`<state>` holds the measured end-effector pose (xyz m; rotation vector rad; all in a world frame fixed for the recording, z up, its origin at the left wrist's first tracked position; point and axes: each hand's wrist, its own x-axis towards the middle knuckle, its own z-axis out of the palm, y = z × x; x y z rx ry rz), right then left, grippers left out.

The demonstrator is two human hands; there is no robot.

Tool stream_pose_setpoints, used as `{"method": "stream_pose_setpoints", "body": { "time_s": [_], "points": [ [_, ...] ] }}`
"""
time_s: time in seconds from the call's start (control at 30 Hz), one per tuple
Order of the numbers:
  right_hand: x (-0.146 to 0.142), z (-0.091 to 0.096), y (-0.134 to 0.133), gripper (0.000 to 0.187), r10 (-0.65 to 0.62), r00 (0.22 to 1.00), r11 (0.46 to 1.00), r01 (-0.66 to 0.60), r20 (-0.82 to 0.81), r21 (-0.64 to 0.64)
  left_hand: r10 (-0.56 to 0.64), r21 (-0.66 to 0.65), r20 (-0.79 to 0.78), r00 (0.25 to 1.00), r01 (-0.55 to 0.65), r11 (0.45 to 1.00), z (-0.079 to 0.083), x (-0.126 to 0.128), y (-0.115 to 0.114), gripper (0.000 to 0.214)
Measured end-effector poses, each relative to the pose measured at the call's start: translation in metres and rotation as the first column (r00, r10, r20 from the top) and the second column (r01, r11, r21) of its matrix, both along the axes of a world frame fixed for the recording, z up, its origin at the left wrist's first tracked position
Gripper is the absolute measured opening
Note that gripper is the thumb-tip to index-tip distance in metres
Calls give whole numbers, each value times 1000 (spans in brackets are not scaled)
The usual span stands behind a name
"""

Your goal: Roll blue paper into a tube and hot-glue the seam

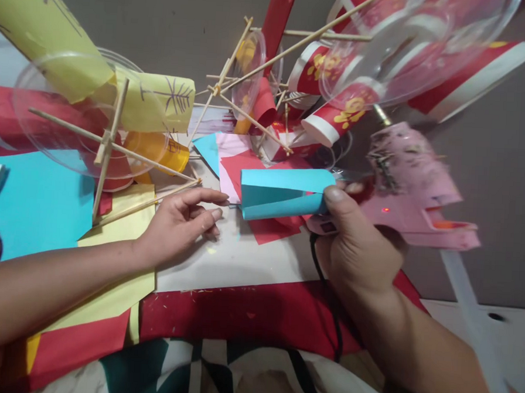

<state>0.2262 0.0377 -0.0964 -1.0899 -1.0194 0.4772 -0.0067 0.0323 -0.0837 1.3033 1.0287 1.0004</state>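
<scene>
The right hand was closed on a curled piece of blue paper, its thumb pressing one end, with a pink glue gun in the same grip. The paper was above the tabletop, its far end gaping toward the left hand, which held nothing, fingers loosely bent just beside it. The step in hand seemed to be rolling a tube; the next move appeared to call for the left hand to steady the gaping edges.
</scene>
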Motion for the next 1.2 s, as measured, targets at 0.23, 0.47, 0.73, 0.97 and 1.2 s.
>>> {"method": "stream_pose_setpoints", "body": {
  "time_s": [0.23,0.47,0.73,0.97,1.2],
  "points": [
    [-13,-8,4,19,67,990,994,-77,-125,-72,-204,-142,6,979,203,969,-1,3,-6,52],
    [-15,-13,1,22,170,978,961,-192,-125,-198,-190,-30,-48,981,188,982,2,4,-3,26],
    [-17,1,-1,21,311,899,897,-385,-307,-219,-234,-210,97,967,250,945,2,3,-2,30],
    [-11,1,-3,16,306,930,929,-338,-202,-147,-192,-277,107,976,215,936,1,1,3,25],
    [1,-14,-7,19,298,941,942,-264,161,-206,-178,-285,137,974,211,935,-2,1,5,20]
  ]
}}
